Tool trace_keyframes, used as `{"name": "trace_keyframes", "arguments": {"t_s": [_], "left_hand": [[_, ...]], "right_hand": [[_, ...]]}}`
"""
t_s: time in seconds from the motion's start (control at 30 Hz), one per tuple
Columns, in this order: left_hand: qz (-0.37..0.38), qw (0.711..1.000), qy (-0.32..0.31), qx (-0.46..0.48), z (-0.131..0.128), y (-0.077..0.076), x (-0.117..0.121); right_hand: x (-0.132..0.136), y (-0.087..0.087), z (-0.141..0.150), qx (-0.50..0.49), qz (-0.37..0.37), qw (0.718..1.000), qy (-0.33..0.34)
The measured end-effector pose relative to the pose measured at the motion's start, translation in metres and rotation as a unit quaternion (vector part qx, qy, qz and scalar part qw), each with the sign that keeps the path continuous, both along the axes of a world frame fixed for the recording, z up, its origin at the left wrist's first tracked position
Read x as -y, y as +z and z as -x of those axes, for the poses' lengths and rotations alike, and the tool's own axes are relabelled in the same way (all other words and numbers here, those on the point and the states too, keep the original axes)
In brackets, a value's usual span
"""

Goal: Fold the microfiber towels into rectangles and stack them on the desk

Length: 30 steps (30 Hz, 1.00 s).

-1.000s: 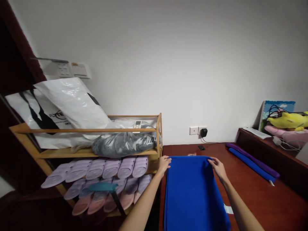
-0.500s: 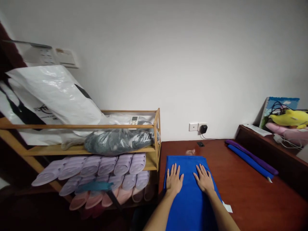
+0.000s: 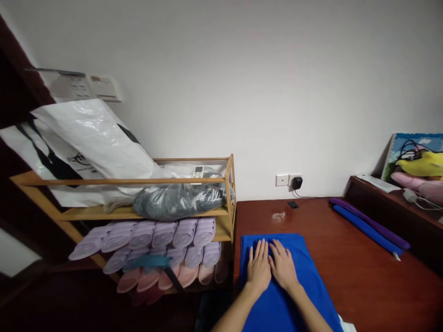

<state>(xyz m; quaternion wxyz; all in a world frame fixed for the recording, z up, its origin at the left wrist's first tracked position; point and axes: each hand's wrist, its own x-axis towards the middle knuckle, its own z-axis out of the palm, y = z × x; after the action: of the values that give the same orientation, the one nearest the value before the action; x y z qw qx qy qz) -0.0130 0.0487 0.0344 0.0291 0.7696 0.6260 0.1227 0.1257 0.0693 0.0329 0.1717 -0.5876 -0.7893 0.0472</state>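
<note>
A folded blue cloth [image 3: 311,286] lies on the dark red-brown table [image 3: 363,272] near its left edge. My left hand [image 3: 259,266] rests flat on the cloth's far part, fingers stretched out and together. My right hand [image 3: 284,265] lies flat right beside it, fingers extended, the two hands almost touching. Neither hand holds anything; both press down on the cloth.
A wooden rack [image 3: 226,193] left of the table holds several lilac and pink slippers [image 3: 162,235], a bagged grey bundle [image 3: 180,200] and a white plastic bag [image 3: 93,143]. Rolled blue and purple items [image 3: 367,228] lie at the table's right. A wall socket with plug [image 3: 294,181] is behind.
My hands left the cloth's far corners, laid flat on it apart, then slid together to its middle. The cloth now looks shorter and sits nearer to me.
</note>
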Motion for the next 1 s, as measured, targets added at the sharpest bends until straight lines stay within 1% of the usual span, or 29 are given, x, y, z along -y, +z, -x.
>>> {"name": "trace_keyframes", "arguments": {"t_s": [0.07,0.1,0.17,0.23,0.27,0.33,0.4,0.47,0.53,0.6,0.63,0.7,0.73,0.8,0.9,0.93,1.0], "left_hand": [[0.015,1.000,0.025,0.002,0.002,0.003,-0.016],[0.019,0.999,0.041,0.003,0.004,0.001,-0.022],[0.010,0.998,0.068,0.005,0.012,-0.007,-0.029],[-0.004,0.997,0.082,0.008,0.019,-0.015,-0.032],[-0.005,0.996,0.087,0.009,0.021,-0.017,-0.032],[0.002,0.996,0.090,0.010,0.022,-0.014,-0.033],[0.012,0.996,0.089,0.009,0.019,-0.003,-0.030],[0.009,0.995,0.095,0.013,0.012,0.008,-0.018],[-0.011,0.997,0.080,0.022,0.005,0.012,0.003],[-0.025,0.999,0.033,0.030,-0.001,0.007,0.029],[-0.024,0.999,0.010,0.031,-0.003,0.003,0.041],[-0.017,0.999,-0.015,0.031,-0.006,-0.004,0.055],[-0.013,0.999,-0.017,0.030,-0.006,-0.005,0.056],[-0.004,1.000,-0.012,0.026,-0.007,-0.001,0.048],[0.002,1.000,0.013,0.021,-0.009,0.013,0.032],[-0.004,1.000,0.018,0.021,-0.009,0.017,0.032],[-0.028,0.999,0.007,0.021,-0.006,0.022,0.044]], "right_hand": [[-0.012,0.000,0.010,0.003,0.041,0.999,0.017],[-0.019,-0.002,0.008,0.011,0.056,0.998,0.004],[-0.033,-0.010,-0.008,0.029,0.066,0.996,-0.055],[-0.044,-0.017,-0.033,0.040,0.062,0.990,-0.117],[-0.048,-0.020,-0.045,0.042,0.064,0.988,-0.133],[-0.054,-0.021,-0.065,0.039,0.082,0.989,-0.120],[-0.055,-0.017,-0.073,0.030,0.107,0.990,-0.082],[-0.047,-0.012,-0.073,0.029,0.098,0.993,-0.060],[-0.030,-0.012,-0.066,0.036,0.045,0.997,-0.051],[-0.008,-0.019,-0.058,0.043,-0.001,0.998,-0.045],[0.001,-0.024,-0.054,0.043,-0.008,0.998,-0.045],[0.013,-0.030,-0.049,0.043,0.002,0.998,-0.047],[0.014,-0.031,-0.048,0.042,0.011,0.998,-0.049],[0.008,-0.024,-0.047,0.041,0.026,0.997,-0.052],[-0.005,-0.001,-0.043,0.040,0.026,0.997,-0.061],[-0.005,0.006,-0.042,0.039,0.018,0.997,-0.065],[0.006,0.014,-0.040,0.038,-0.001,0.998,-0.056]]}}
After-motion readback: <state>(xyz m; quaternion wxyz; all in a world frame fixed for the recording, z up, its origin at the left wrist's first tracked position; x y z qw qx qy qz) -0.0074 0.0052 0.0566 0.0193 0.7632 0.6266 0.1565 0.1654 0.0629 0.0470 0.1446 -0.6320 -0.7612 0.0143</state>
